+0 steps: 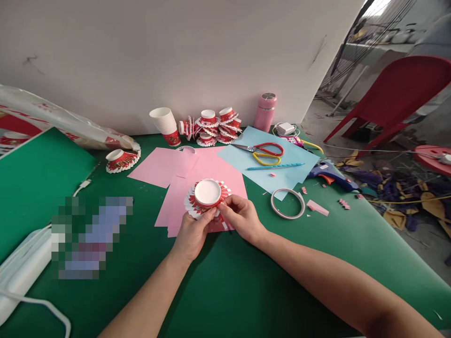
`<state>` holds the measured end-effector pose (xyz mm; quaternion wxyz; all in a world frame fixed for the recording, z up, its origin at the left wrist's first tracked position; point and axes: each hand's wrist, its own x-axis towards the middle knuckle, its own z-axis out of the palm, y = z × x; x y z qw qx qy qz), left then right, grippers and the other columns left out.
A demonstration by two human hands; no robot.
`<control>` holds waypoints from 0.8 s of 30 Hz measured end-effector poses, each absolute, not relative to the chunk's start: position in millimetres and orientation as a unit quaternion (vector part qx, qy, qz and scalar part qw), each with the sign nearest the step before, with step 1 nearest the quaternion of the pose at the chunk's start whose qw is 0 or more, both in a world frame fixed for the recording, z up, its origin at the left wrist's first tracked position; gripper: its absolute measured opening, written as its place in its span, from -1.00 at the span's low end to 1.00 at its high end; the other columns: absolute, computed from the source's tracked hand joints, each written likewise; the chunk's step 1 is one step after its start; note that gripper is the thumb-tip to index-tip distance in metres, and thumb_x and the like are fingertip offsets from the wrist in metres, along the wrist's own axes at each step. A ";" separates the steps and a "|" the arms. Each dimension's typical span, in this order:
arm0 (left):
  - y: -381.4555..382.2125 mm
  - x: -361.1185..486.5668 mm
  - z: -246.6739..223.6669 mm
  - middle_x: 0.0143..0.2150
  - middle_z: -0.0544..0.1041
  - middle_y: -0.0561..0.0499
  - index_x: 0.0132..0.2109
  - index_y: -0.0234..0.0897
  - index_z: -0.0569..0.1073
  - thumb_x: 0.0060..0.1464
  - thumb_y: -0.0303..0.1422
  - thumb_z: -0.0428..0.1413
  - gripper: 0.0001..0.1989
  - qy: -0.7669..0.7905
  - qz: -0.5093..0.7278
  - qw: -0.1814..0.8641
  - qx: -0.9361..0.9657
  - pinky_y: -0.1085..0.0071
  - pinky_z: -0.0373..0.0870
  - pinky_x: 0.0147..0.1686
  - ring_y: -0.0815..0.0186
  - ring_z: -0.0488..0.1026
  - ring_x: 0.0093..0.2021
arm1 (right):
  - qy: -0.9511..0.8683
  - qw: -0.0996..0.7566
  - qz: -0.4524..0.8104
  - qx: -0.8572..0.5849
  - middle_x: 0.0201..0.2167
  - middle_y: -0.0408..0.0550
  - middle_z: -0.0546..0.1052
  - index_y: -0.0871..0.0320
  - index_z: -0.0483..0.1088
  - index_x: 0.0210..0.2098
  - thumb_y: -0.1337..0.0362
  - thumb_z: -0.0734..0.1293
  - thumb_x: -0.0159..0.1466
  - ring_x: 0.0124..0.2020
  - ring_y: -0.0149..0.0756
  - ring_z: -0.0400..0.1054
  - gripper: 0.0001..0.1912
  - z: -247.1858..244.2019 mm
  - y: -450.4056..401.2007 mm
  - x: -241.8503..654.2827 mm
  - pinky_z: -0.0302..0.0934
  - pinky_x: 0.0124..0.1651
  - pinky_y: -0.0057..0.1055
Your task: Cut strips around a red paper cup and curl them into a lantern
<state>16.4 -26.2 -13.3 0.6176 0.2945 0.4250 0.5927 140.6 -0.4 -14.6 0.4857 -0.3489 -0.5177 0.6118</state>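
Between my two hands is a paper cup (207, 191), bottom up, its red-and-white side cut into strips that fan outward. My left hand (196, 230) grips its near edge with the thumb on top. My right hand (243, 217) pinches the strips at the near right side; its fingertips are pressed together. Beneath the cup lie pink paper sheets (176, 206) on the green table. More fanned-out cups (207, 123) are piled by the wall, and a single one (120, 160) sits to the left.
A stack of white cups (164, 123) and a pink bottle (265, 111) stand at the back. Scissors (262, 151) and a blue pencil (275, 166) rest on blue paper (292, 176). Right of my hands are a tape roll (288, 203), pink scraps (317, 208) and a glue gun (333, 176).
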 end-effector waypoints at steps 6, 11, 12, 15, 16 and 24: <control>-25.6 18.7 -13.8 -0.35 0.57 0.00 -0.34 -0.28 0.56 -0.20 -0.38 0.29 -0.81 0.421 0.604 0.611 0.291 0.36 0.37 -0.26 0.30 0.45 -0.29 | -0.517 0.491 0.602 -0.360 -0.67 -0.25 0.30 0.17 0.28 -0.57 0.08 0.36 0.07 -0.63 -0.51 0.15 -0.69 -12.2 -1.2 140.4 0.07 -0.55 -0.51; -26.9 21.4 -10.2 -0.32 0.58 -0.02 -0.32 -0.28 0.56 -0.24 -0.37 0.31 -0.77 0.426 0.608 0.606 0.286 0.28 0.37 -0.16 0.23 0.47 -0.23 | -0.505 0.479 0.613 -0.374 -0.70 -0.26 0.28 0.16 0.24 -0.59 0.02 0.35 0.05 -0.66 -0.52 0.11 -0.65 -11.2 -1.0 139.7 0.04 -0.58 -0.52; -27.2 21.8 -9.2 -0.32 0.58 -0.02 -0.32 -0.29 0.56 -0.25 -0.37 0.31 -0.76 0.427 0.608 0.605 0.287 0.26 0.37 -0.14 0.22 0.47 -0.22 | -0.503 0.478 0.614 -0.377 -0.71 -0.27 0.28 0.15 0.24 -0.60 0.01 0.35 0.05 -0.66 -0.52 0.11 -0.64 -11.2 -0.9 139.3 0.05 -0.57 -0.52; -27.9 22.3 -7.6 -0.31 0.58 -0.03 -0.30 -0.30 0.56 -0.24 -0.37 0.31 -0.75 0.430 0.605 0.602 0.294 0.23 0.36 -0.07 0.20 0.48 -0.18 | -0.489 0.476 0.623 -0.383 -0.72 -0.27 0.28 0.14 0.22 -0.60 -0.02 0.36 0.03 -0.66 -0.51 0.12 -0.62 -12.2 -0.8 137.8 0.06 -0.57 -0.51; -28.1 22.2 -7.6 -0.30 0.59 -0.03 -0.30 -0.30 0.56 -0.23 -0.37 0.30 -0.75 0.432 0.604 0.600 0.298 0.23 0.35 -0.06 0.19 0.48 -0.17 | -0.483 0.475 0.628 -0.383 -0.71 -0.26 0.29 0.14 0.22 -0.60 -0.03 0.36 0.02 -0.65 -0.50 0.14 -0.61 -12.8 -0.8 137.1 0.08 -0.56 -0.50; -27.2 18.9 -14.5 -0.32 0.58 -0.05 -0.32 -0.34 0.56 -0.20 -0.35 0.29 -0.78 0.454 0.603 0.573 0.320 0.28 0.39 -0.13 0.22 0.48 -0.23 | -0.472 0.468 0.655 -0.360 -0.63 -0.21 0.37 0.14 0.26 -0.56 -0.08 0.37 0.01 -0.58 -0.44 0.25 -0.58 -16.7 -0.8 137.1 0.16 -0.46 -0.46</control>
